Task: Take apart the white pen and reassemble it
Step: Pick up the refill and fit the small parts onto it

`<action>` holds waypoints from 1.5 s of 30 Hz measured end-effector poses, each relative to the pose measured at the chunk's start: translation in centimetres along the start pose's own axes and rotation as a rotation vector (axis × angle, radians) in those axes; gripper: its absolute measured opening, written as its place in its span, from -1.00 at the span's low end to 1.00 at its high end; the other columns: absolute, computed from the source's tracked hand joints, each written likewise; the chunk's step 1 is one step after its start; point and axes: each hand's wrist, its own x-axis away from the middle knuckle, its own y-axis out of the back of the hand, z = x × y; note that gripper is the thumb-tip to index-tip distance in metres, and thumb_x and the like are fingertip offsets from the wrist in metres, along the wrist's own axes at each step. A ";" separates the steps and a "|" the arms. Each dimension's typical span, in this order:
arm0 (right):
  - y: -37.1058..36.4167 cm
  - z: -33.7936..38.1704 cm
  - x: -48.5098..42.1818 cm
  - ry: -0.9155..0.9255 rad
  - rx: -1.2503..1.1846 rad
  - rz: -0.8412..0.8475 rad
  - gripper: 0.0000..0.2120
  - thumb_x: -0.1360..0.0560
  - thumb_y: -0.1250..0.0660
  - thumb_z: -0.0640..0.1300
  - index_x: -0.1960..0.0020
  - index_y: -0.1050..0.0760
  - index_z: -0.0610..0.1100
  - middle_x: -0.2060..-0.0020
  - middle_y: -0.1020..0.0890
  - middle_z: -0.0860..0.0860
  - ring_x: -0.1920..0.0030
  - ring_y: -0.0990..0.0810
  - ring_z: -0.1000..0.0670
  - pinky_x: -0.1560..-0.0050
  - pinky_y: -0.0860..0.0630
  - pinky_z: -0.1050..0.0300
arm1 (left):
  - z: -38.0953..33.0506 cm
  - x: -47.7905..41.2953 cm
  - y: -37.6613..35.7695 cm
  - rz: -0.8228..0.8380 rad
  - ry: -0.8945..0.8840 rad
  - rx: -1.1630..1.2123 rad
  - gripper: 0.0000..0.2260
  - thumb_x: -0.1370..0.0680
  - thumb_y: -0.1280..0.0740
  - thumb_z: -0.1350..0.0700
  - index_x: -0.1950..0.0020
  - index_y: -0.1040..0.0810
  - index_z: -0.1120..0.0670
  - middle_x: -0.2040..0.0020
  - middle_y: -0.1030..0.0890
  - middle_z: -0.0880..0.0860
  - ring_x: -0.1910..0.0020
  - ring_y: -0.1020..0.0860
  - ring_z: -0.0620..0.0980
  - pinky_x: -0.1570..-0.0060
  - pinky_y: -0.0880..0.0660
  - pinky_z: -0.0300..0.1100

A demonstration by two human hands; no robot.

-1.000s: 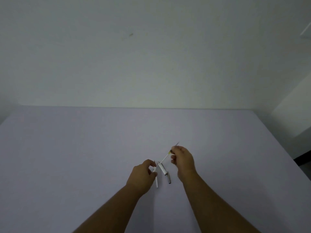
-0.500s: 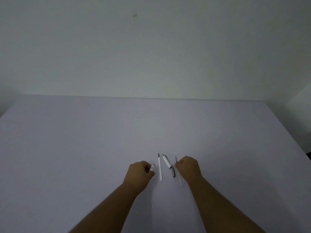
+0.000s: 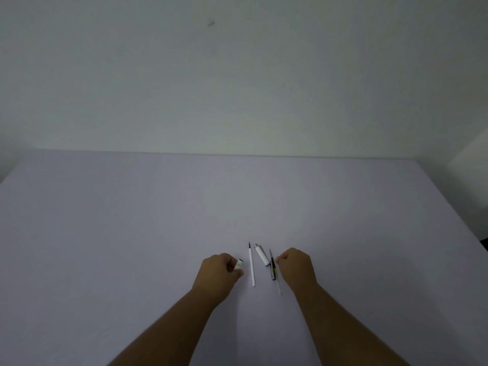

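The white pen lies in pieces on the lilac table [image 3: 132, 233]. A thin white refill [image 3: 251, 266] with a dark tip lies between my hands. To its right are a short white barrel section with a silver end [image 3: 261, 254] and a small black piece [image 3: 272, 269]. A thin clear rod [image 3: 278, 286] lies along the black piece. My right hand [image 3: 297, 268] rests on the table, its fingertips pinched at that rod. My left hand [image 3: 217, 273] is curled around a short white pen piece [image 3: 239, 264] that sticks out by the thumb.
The table's far edge meets a plain pale wall [image 3: 237, 75]. The right table edge [image 3: 459, 223] runs diagonally, with a dark gap beyond it. Both forearms reach in from the bottom of the view.
My right hand came down from the air and laid the thin rod on the table beside the black piece. The white refill now lies free of my left hand, which keeps the short white piece.
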 end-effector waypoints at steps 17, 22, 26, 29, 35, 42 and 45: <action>-2.6 4.7 2.6 0.335 0.284 0.055 -0.73 -0.56 -0.17 -0.09 -0.14 -0.53 -0.18 -0.18 -0.59 -0.10 -0.20 -0.56 -0.09 -0.14 -0.48 0.09 | 0.7 0.3 1.1 -0.066 0.029 0.013 -0.92 -0.49 -0.39 0.08 0.15 -0.53 0.05 0.37 -0.48 -0.10 0.40 -0.47 -0.14 0.15 -0.61 -0.13; -4.0 5.0 3.0 0.298 0.370 0.077 -0.68 -0.57 -0.11 -0.31 -0.29 -0.43 -0.23 -0.34 -0.49 -0.12 -0.39 -0.42 -0.02 -0.33 -0.35 0.18 | 1.5 0.5 1.5 -0.090 0.060 0.021 -0.85 -0.50 -0.39 0.08 0.02 -0.60 0.14 0.32 -0.51 -0.05 0.35 -0.49 -0.10 0.16 -0.60 -0.17; -4.1 5.2 3.6 0.170 0.335 0.102 -0.77 -0.54 -0.22 -0.25 -0.17 -0.50 -0.23 -0.12 -0.64 -0.12 -0.13 -0.62 -0.09 -0.07 -0.54 0.11 | 1.8 0.9 1.7 -0.088 0.070 0.020 -0.86 -0.50 -0.39 0.09 0.02 -0.59 0.14 0.28 -0.52 -0.03 0.32 -0.51 -0.07 0.15 -0.60 -0.18; -3.8 5.3 3.4 0.100 0.049 0.051 -0.78 -0.49 -0.26 -0.15 -0.05 -0.58 -0.21 0.05 -0.68 -0.12 0.03 -0.66 -0.11 0.14 -0.52 0.15 | 1.8 1.1 1.8 -0.073 0.069 0.022 -0.92 -0.49 -0.39 0.09 0.13 -0.55 0.07 0.35 -0.49 -0.07 0.39 -0.48 -0.11 0.18 -0.61 -0.14; -0.9 6.1 3.8 0.033 -0.696 0.062 -0.86 -0.48 -0.30 -0.15 0.13 -0.57 -0.21 0.40 -0.55 0.00 0.43 -0.42 0.05 0.38 -0.38 0.19 | 0.7 1.2 1.4 -0.063 0.041 0.000 -0.90 -0.48 -0.40 0.09 0.18 -0.51 0.04 0.37 -0.46 -0.10 0.41 -0.41 -0.18 0.40 -0.33 -0.39; 0.2 5.3 4.6 0.037 -0.808 0.092 -0.91 -0.48 -0.31 -0.16 0.15 -0.56 -0.15 0.24 -0.67 -0.03 0.41 -0.40 0.05 0.38 -0.39 0.20 | -0.3 1.5 0.8 -0.042 0.000 0.015 -0.89 -0.48 -0.41 0.10 0.19 -0.51 0.05 0.37 -0.46 -0.08 0.42 -0.43 -0.14 0.37 -0.45 -0.32; 0.5 4.9 4.8 0.056 -0.796 0.107 -0.91 -0.47 -0.32 -0.16 0.13 -0.58 -0.17 0.26 -0.67 -0.02 0.41 -0.40 0.04 0.41 -0.37 0.22 | -0.9 1.7 0.7 -0.036 -0.016 0.032 -0.90 -0.49 -0.41 0.11 0.20 -0.52 0.06 0.37 -0.48 -0.07 0.43 -0.45 -0.13 0.34 -0.50 -0.27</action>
